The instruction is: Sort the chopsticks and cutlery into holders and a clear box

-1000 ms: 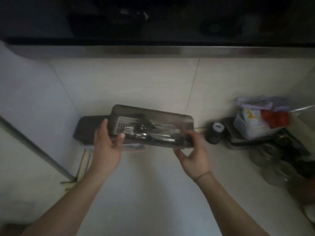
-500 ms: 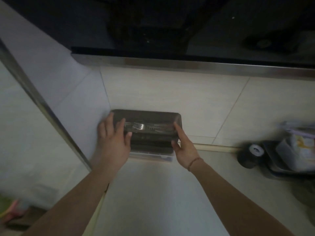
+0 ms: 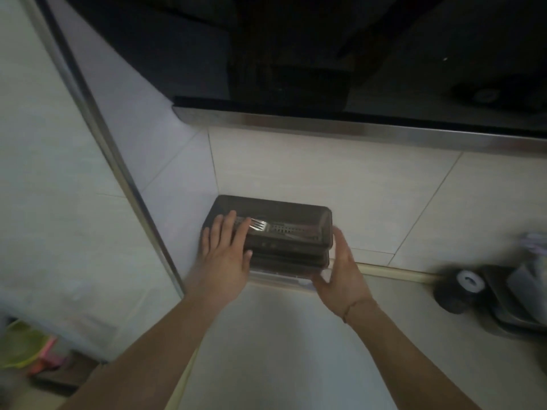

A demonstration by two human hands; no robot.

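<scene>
Smoked clear box (image 3: 291, 229) w/ lid sat in far-left counter corner, against tiled wall, atop a second box (image 3: 288, 260). Fork (image 3: 258, 224) visible inside. L hand (image 3: 226, 253) lay flat on lid's left end, fingers straight. R hand (image 3: 340, 272) touched right end, fingers relaxed, not gripping.

Stacked boxes (image 3: 284, 241) jammed in corner: tiled back wall (image 3: 325, 173) right behind, side wall (image 3: 165, 179) tight on left, so no way in from back or left. Left hand (image 3: 226, 255) flat over left end of top lid, right hand (image 3: 343, 270) against right end. Wide bare table (image 3: 281, 350) in front, easy approach there. Right of stack open until black roll (image 3: 457, 291) and metal tray (image 3: 509, 309). Dark hood edge (image 3: 355, 130) overhangs above, plenty of gap underneath.
</scene>
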